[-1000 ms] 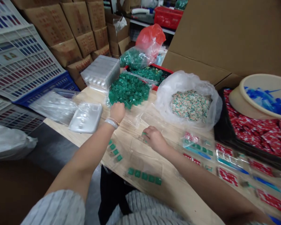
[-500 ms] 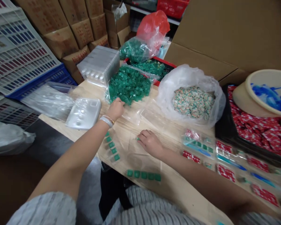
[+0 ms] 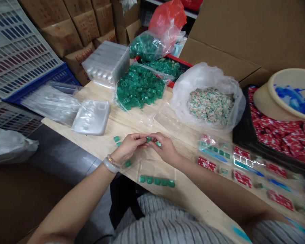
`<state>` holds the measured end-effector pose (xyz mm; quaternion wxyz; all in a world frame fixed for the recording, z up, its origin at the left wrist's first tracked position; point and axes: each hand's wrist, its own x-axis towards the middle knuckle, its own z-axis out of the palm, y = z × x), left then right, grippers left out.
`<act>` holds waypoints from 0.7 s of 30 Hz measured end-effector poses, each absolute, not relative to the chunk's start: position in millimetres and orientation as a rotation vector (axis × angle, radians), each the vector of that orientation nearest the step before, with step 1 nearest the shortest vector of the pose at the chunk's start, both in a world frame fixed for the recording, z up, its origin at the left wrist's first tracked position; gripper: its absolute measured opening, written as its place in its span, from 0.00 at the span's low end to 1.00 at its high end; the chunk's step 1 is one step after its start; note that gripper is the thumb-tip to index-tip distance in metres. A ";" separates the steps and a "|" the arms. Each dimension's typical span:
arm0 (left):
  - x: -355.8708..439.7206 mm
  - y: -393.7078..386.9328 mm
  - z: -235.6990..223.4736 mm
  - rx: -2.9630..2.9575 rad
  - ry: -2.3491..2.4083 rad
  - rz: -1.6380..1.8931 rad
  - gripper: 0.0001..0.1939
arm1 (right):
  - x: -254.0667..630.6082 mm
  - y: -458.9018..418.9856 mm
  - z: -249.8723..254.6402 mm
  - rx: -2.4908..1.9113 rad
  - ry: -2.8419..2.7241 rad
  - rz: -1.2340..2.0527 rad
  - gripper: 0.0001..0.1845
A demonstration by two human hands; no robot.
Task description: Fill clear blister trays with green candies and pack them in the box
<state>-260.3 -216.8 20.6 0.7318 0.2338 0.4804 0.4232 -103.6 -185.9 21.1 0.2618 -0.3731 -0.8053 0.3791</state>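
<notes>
Clear moulded plastic tray lay at left on the table, likely parked aside for space. Left hand pinched a small translucent green square piece above the table; heap of loose green pieces sat just beyond, presumably within easy reach. Right hand curled, fingertips gripping the same piece, probably steadying it. White plastic bag stood rolled open rightward, presumably for access.

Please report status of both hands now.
Left hand and right hand: meeting. Small square translucent green pieces: held at fingertips, partly hidden by hands.
</notes>
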 end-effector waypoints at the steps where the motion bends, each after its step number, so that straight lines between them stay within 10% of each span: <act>1: -259.0 -216.9 21.5 0.488 1.056 0.948 0.10 | -104.6 -185.9 20.5 -1.027 -2.112 1.085 0.12; 21: -262.1 -232.2 1.9 1.358 1.570 0.784 0.14 | -100.3 -177.2 1.3 -0.962 -2.729 0.435 0.13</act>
